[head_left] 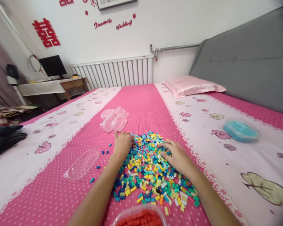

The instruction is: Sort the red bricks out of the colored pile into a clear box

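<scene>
A broad heap of small toy building bricks (146, 169) in yellow, blue, green, red and white lies on the bedspread before me. My left hand (123, 145) rests at its upper left edge, fingers bent but apart, with the fingertips partly hidden against the bricks. On the heap's right side is my right hand (178, 157), its thumb and fingers apart and touching the bricks. No brick shows clearly gripped in either hand. Close to me, a clear plastic tub (119, 218) holds red bricks (142, 218), cut off by the lower frame edge.
Several clear containers or lids (115, 119) lie beyond my left hand. A clear lid (82, 164) and a few stray blue bricks (98, 167) are at left. A tub of light-blue pieces (241, 130) stands far right. A pink pillow (193, 86) lies near the grey headboard (245, 59).
</scene>
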`<state>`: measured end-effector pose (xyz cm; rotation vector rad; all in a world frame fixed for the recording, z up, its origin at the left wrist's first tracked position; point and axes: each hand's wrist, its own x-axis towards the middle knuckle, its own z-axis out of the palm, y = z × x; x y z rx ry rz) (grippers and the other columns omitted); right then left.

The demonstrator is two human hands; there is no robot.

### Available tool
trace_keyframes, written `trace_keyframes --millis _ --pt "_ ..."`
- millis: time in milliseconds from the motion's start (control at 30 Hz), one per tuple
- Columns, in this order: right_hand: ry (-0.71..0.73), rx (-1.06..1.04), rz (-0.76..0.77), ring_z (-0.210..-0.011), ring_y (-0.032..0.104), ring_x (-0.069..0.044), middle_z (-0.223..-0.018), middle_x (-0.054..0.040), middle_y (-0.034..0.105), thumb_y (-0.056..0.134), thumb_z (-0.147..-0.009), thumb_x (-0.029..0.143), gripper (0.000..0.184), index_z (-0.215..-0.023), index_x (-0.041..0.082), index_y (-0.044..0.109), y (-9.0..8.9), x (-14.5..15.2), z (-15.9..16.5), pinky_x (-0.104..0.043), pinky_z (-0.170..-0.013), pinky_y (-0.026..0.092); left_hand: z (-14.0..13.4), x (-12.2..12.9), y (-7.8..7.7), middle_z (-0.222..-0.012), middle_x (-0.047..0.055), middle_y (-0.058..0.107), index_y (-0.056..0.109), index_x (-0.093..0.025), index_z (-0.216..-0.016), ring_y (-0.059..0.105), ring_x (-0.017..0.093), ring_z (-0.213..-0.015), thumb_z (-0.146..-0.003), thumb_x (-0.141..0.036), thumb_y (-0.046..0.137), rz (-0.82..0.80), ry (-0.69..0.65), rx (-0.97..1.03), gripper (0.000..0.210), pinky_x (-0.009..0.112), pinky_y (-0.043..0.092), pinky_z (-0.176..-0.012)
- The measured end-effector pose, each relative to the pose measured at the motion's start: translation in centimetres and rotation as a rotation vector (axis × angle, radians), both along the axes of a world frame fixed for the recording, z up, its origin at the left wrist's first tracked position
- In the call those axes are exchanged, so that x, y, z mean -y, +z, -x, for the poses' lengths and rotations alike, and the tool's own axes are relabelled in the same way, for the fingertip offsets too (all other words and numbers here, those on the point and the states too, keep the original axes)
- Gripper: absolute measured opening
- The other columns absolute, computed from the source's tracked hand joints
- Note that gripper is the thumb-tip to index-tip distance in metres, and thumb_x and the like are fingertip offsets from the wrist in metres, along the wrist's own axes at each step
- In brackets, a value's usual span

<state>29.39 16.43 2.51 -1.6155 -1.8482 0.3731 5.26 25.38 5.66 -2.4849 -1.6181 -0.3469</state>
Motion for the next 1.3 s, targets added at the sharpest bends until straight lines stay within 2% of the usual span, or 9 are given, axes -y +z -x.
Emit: trace_keyframes --millis 100,200,367,533,700,833,967,1100,1300 --pt "-0.015 -0.024 -0.020 -0.116 0.061 -0.031 -0.117 -0.0111 0.068 0.064 -0.087 0.021 0.029 -0.114 0.026 0.076 -0.2 0.0 0.2 -0.049 -0.103 0.045 -0.1 0.2 0.1 -0.091 0.011 0.076 0.076 -0.022 -0.077 0.062 0.033 -0.100 -0.085 -0.015 0.064 -0.008 -0.014 0.015 0.016 0.062 0.024 -0.106" --pt "-0.026 -0.062 -0.059 -0.115 0.060 -0.031 -0.119 -0.0130 0.066 0.061 -0.089 0.024 0.029 -0.115 0.023 0.074 0.0 -0.1 0.3 -0.049 -0.102 0.046 -0.1 0.9 0.9 -0.091 0.010 0.077 0.076 -0.022 -0.078 0.062 0.031 -0.099 -0.087 -0.017 0.061 -0.022 -0.018 0.060 0.018 0.062 0.023 -0.106" --pt "-0.008 -0.172 -0.139 -0.113 0.064 -0.027 -0.118 -0.0115 0.070 0.051 -0.097 0.034 0.031 -0.116 0.021 0.072 1.6 0.1 1.0 -0.045 -0.103 0.047 0.0 2.8 2.1 -0.094 0.006 0.078 0.077 -0.025 -0.087 0.063 0.029 -0.099 -0.091 -0.026 0.060 -0.044 -0.060 0.192 0.018 0.061 0.021 -0.108" --pt "0.097 -0.377 -0.141 -0.109 0.068 -0.025 -0.112 -0.0078 0.076 0.057 -0.093 0.031 0.024 -0.106 0.024 0.076 2.9 1.0 3.1 -0.043 -0.100 0.049 -1.4 4.3 2.0 -0.093 0.000 0.079 0.077 -0.028 -0.091 0.067 0.021 -0.089 -0.088 -0.031 0.066 0.031 -0.204 0.312 0.011 0.049 0.032 -0.104" --pt "0.093 -0.580 -0.057 -0.089 0.073 -0.023 -0.098 -0.0078 0.079 0.065 -0.083 0.027 0.016 -0.094 0.021 0.076 2.8 1.2 4.1 -0.039 -0.087 0.056 -2.5 5.0 1.8 -0.091 -0.001 0.079 0.075 -0.027 -0.088 0.065 0.021 -0.092 -0.086 -0.027 0.068 0.085 -0.371 0.432 0.008 0.050 0.026 -0.107" --pt "0.061 -0.606 -0.029 -0.082 0.074 -0.022 -0.090 -0.0075 0.079 0.066 -0.082 0.026 0.013 -0.089 0.019 0.074 2.2 0.9 3.9 -0.037 -0.080 0.058 -2.6 5.3 1.8 -0.089 -0.003 0.078 0.073 -0.027 -0.084 0.063 0.020 -0.091 -0.086 -0.026 0.069 0.070 -0.418 0.443 0.005 0.047 0.025 -0.108" --pt "0.070 -0.620 -0.018 -0.078 0.074 -0.021 -0.087 -0.0067 0.079 0.066 -0.081 0.025 0.013 -0.090 0.018 0.074 1.9 0.7 3.7 -0.035 -0.076 0.060 -2.5 5.3 1.9 -0.094 -0.002 0.078 0.071 -0.027 -0.092 0.064 0.019 -0.094 -0.088 -0.029 0.069 0.090 -0.449 0.452 0.005 0.045 0.026 -0.109" --pt "0.100 -0.603 -0.026 -0.083 0.075 -0.022 -0.094 -0.0081 0.080 0.064 -0.083 0.025 0.018 -0.095 0.018 0.075 1.9 0.7 3.7 -0.036 -0.080 0.060 -2.4 5.1 1.8 -0.105 0.000 0.078 0.069 -0.026 -0.095 0.064 0.020 -0.100 -0.089 -0.031 0.069 0.090 -0.460 0.481 0.008 0.044 0.026 -0.110" --pt "0.102 -0.509 -0.044 -0.091 0.074 -0.025 -0.099 -0.0088 0.080 0.064 -0.084 0.023 0.019 -0.096 0.020 0.078 2.3 1.1 4.0 -0.042 -0.089 0.056 -2.0 4.9 1.7 -0.101 -0.001 0.078 0.069 -0.028 -0.105 0.065 0.020 -0.100 -0.088 -0.025 0.069 0.081 -0.481 0.483 0.017 0.043 0.025 -0.108"
